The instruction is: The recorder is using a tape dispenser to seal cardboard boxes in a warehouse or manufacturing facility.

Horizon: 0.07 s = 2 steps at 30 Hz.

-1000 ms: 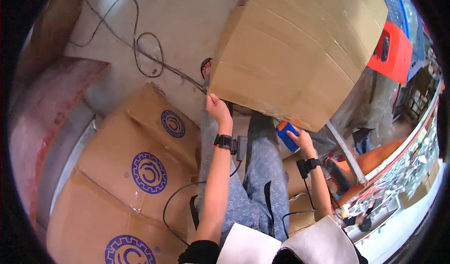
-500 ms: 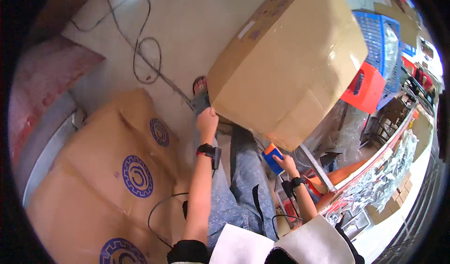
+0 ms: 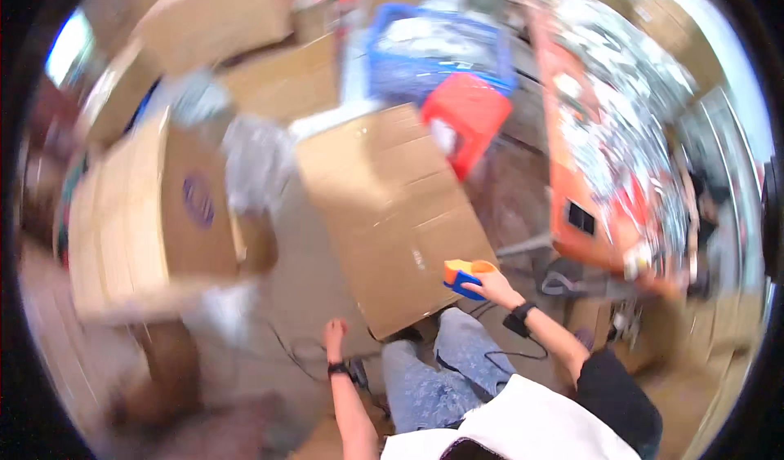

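My right hand (image 3: pixel 496 288) grips a blue-and-orange tape dispenser (image 3: pixel 462 278) over the near right part of a large brown cardboard box (image 3: pixel 392 215). The box stands just in front of my legs, its broad taped top towards me. Whether the dispenser touches the cardboard I cannot tell. To the left of the box's near corner, my left hand (image 3: pixel 334 334) is raised with its fingers curled in. It appears to hold nothing and is apart from the box. Both wrists wear black straps with small devices.
Another carton (image 3: pixel 122 223) stands at the left. Beyond the box are a red plastic stool (image 3: pixel 467 121) and a blue crate (image 3: pixel 384 68) of clear plastic. An orange-edged table (image 3: pixel 576 244) with a heap of shiny packets runs along the right. Cables (image 3: pixel 298 358) lie on the floor.
The view has swung and tilted up, showing more of the room. My left hand has left the box's edge. My right hand, with the tape dispenser, is now over the cardboard.
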Motion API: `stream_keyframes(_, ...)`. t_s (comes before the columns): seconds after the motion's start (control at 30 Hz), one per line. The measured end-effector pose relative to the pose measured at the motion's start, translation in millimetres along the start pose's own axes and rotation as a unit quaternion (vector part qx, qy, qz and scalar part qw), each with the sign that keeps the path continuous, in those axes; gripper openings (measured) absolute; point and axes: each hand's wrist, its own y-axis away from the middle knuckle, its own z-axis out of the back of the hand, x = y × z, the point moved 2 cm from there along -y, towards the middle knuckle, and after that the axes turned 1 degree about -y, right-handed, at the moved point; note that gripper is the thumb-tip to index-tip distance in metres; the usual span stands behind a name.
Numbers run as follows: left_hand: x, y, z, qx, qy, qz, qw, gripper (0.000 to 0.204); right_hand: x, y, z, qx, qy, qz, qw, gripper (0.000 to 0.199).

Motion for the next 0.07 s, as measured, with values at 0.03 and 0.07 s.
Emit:
stream_keyframes(0.03, -3.2, 15.0, -6.5, 0.063, -0.057, 0.035, 0.996, 0.041, -1.4, 17.6, 10.9, -0.076, -0.008, 0.059, 0.995, 0.048)
stream_keyframes(0.07, -36.1, -2.8, -30.0, 0.090, -0.094, 0.019, 0.991, 0.041, -14.7, 35.8, 28.4, -0.131, 0.009, 0.081, 0.988, 0.048)
